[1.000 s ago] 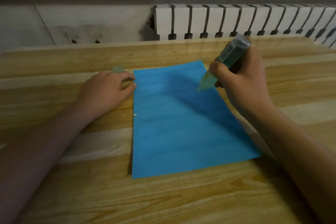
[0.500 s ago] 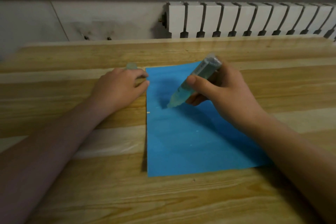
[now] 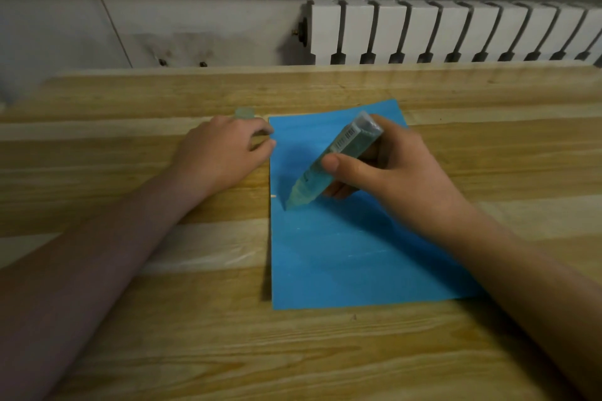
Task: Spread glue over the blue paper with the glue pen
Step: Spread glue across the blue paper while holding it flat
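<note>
Right hand grips glue pen, tip on blue paper | left hand loosely curled

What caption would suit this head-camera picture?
The right hand holds a glue pen tip-down on blue paper; left hand rests beside it.

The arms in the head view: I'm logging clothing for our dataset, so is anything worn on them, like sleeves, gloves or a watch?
Nothing worn shows. The left forearm and right forearm are bare to the frame's edge, without sleeves. The left hand and right hand are ungloved; no watch, bracelet or ring is visible.
</note>
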{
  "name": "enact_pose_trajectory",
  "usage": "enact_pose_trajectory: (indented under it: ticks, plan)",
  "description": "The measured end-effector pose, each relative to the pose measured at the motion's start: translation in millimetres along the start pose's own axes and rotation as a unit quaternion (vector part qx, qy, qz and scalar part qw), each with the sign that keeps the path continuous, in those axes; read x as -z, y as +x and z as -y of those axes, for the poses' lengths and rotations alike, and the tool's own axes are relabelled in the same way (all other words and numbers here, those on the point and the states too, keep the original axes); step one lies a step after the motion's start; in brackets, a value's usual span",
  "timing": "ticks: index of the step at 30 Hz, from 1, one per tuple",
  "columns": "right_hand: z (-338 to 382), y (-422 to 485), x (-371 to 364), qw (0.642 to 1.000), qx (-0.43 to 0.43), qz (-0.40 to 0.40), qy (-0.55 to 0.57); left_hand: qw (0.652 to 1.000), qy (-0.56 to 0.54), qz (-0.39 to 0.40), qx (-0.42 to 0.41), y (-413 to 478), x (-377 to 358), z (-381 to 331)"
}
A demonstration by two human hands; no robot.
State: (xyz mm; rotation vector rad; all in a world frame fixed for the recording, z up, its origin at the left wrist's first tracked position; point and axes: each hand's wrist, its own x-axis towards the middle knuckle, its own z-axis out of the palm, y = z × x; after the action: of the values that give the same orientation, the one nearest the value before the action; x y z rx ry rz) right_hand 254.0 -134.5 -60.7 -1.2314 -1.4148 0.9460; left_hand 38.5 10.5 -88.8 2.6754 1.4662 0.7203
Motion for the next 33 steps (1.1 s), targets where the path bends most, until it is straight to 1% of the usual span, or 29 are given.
enact_pose_trajectory:
  ticks: [14,33]
  plan:
    - [3.6,-4.1,-4.5,1.0,-0.009,0.004,-0.018,1.0,0.0,-0.003,0.005,0.2,0.7,-1.9]
    - [3.8,-5.2,-2.9,0.997,-0.01,-0.029,-0.075,1.0,-0.002,-0.006,0.0,0.8,1.3,-2.5]
